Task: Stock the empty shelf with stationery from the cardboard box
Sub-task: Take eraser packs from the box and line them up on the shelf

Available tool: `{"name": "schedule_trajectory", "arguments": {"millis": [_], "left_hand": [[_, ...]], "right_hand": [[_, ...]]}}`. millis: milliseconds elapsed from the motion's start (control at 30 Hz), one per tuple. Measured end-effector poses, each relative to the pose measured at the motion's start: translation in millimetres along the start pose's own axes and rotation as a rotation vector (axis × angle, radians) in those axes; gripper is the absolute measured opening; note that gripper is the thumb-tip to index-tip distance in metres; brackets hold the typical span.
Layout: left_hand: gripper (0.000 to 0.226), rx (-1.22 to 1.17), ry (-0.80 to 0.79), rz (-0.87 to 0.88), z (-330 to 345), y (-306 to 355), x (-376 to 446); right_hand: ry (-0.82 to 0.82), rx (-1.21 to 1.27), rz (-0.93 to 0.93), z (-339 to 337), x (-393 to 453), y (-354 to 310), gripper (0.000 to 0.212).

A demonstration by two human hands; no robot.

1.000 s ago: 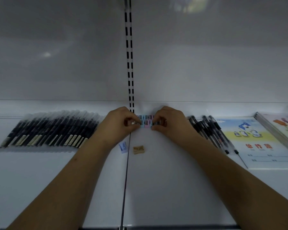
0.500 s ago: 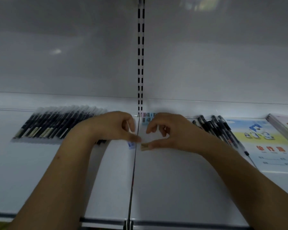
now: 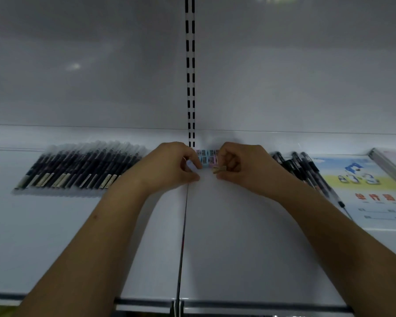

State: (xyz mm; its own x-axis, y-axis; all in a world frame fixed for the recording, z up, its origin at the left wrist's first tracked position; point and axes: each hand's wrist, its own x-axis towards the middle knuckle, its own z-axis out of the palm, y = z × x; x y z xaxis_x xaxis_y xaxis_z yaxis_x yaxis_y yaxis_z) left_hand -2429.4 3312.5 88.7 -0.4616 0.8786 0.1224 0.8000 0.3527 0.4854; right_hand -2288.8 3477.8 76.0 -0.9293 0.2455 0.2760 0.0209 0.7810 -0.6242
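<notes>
Both my hands meet at the back middle of the white shelf [image 3: 226, 236]. My right hand [image 3: 242, 168] pinches a small tan sharpener [image 3: 219, 169] between thumb and fingers. My left hand [image 3: 169, 168] pinches a small pale blue sharpener [image 3: 191, 164], mostly hidden by its fingers. Just behind them a cluster of small pastel blue and pink sharpeners [image 3: 208, 156] lies in rows against the back wall. The cardboard box is out of view.
A row of several black pens in clear sleeves [image 3: 78, 170] lies at the back left. Loose black pens [image 3: 300, 165] lie right of my hands, beside a blue-and-yellow exercise book [image 3: 370, 193]. More books [image 3: 393, 165] sit at the far right. A slotted upright [image 3: 190, 65] splits the back wall.
My hands left the sharpener cluster, came down to the two loose sharpeners on the shelf, picked them up, and lifted them back toward the cluster.
</notes>
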Motion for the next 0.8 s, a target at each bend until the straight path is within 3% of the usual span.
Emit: {"name": "schedule_trajectory", "arguments": {"millis": [133,300,433,600,800], "left_hand": [[0.024,-0.035,0.046,0.015,4,-1,4],[0.016,-0.099,0.136,0.021,7,0,4],[0.017,-0.012,0.069,0.025,11,3,3],[0.017,-0.049,-0.029,0.011,9,2,0],[0.016,-0.097,-0.01,0.006,8,-4,0]], "right_hand": [[0.021,0.01,0.022,0,2,7,0.016],[0.065,-0.055,-0.013,-3,2,7,0.018],[0.027,-0.222,-0.099,2,3,5,0.018],[-0.059,-0.241,-0.155,11,3,2,0.014],[0.009,-0.167,-0.066,19,4,2,0.015]]}}
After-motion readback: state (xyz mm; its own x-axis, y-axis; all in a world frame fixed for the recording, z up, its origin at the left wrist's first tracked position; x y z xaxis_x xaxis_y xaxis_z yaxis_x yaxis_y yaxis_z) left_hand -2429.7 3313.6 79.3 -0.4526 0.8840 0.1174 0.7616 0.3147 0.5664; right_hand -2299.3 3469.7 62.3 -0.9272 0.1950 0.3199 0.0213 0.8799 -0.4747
